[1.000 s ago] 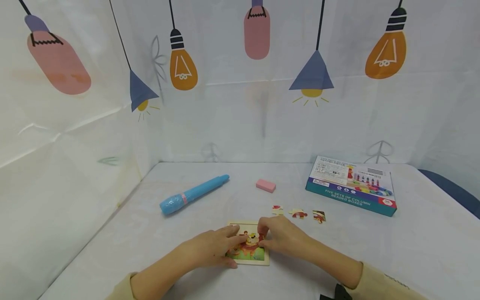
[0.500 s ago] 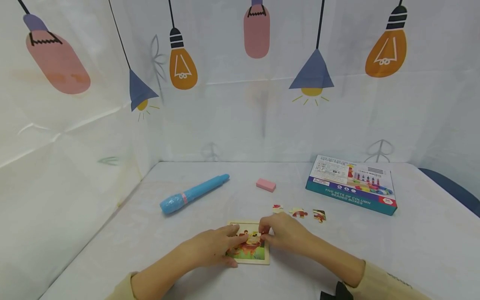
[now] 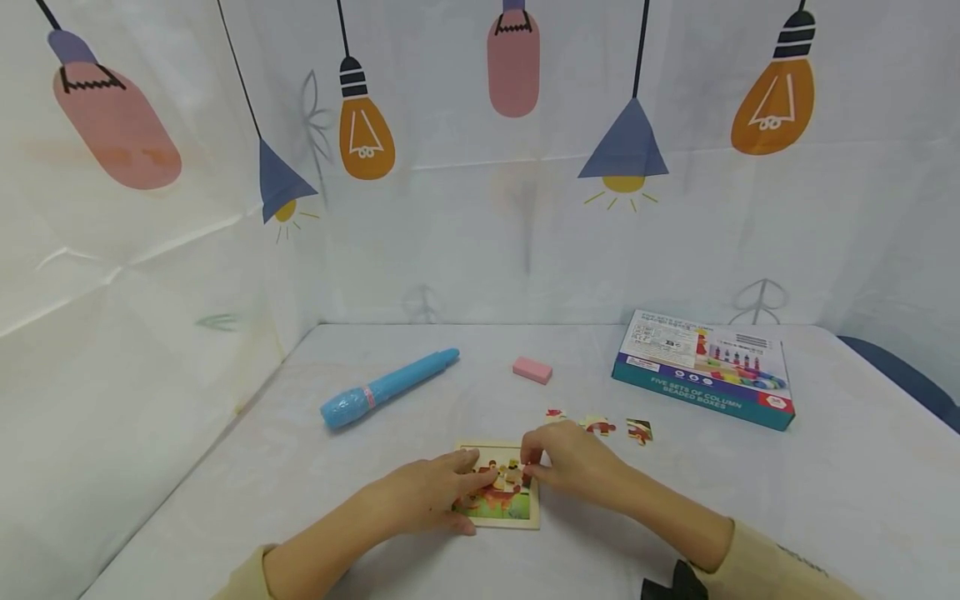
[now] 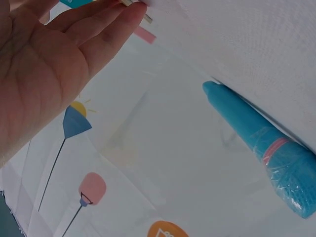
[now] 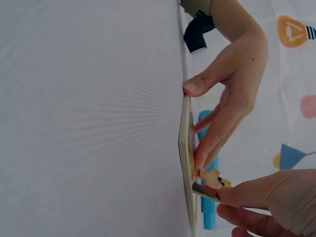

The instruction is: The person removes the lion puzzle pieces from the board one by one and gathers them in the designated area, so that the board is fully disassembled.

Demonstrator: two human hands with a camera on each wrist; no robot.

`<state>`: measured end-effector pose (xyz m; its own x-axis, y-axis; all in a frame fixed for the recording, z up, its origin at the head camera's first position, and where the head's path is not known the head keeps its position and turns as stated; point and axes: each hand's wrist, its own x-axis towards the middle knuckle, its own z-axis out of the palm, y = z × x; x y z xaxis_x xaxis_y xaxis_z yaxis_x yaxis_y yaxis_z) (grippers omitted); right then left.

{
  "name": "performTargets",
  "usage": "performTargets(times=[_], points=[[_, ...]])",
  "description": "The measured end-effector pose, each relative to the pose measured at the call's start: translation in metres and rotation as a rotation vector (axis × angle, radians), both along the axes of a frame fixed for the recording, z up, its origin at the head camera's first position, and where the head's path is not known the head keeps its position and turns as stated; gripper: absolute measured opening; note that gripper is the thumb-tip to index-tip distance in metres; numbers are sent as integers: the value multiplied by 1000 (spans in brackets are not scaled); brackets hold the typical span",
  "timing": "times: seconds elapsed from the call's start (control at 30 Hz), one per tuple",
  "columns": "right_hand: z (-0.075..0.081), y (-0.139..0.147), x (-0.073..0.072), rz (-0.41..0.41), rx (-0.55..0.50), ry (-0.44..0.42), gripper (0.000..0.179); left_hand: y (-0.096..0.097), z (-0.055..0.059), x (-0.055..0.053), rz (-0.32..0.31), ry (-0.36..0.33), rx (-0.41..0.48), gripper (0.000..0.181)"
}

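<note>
A small wooden jigsaw puzzle point(image 3: 501, 500) with a cartoon animal picture lies in its pale frame point(image 3: 510, 523) at the near middle of the table. My left hand point(image 3: 423, 498) rests on its left side with straight, spread fingers, the thumb at the frame's near edge. At the puzzle's right edge, my right hand point(image 3: 576, 467) pinches a jigsaw piece point(image 5: 212, 178) between thumb and fingers. In the right wrist view that piece stands tilted up from the board, close to the left fingertips. Fingers partly cover the picture.
Loose jigsaw pieces point(image 3: 639, 431) lie behind the right hand, one partly covered by it. Farther back are a pink block point(image 3: 532, 370), a blue microphone-shaped toy point(image 3: 390, 387) and a boxed bead set point(image 3: 705, 369). A printed white curtain point(image 3: 465, 242) hangs behind the table.
My right hand has shifted slightly up and to the right, and the piece it pinches has tilted up from the puzzle. The left hand stays in place.
</note>
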<state>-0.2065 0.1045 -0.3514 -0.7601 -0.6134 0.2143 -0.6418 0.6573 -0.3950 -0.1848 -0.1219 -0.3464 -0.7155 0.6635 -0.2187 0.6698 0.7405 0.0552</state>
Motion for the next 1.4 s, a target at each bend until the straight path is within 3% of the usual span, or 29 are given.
performTargets(times=[0.73, 1.1, 1.4], points=[[1, 5, -5, 32, -54, -21, 12, 2, 1, 1, 13, -6, -16, 69], [8, 24, -8, 9, -104, -82, 5, 2, 1, 1, -14, 15, -13, 68], [7, 43, -8, -25, -107, -82, 2, 1, 1, 1, -24, 25, -6, 69]])
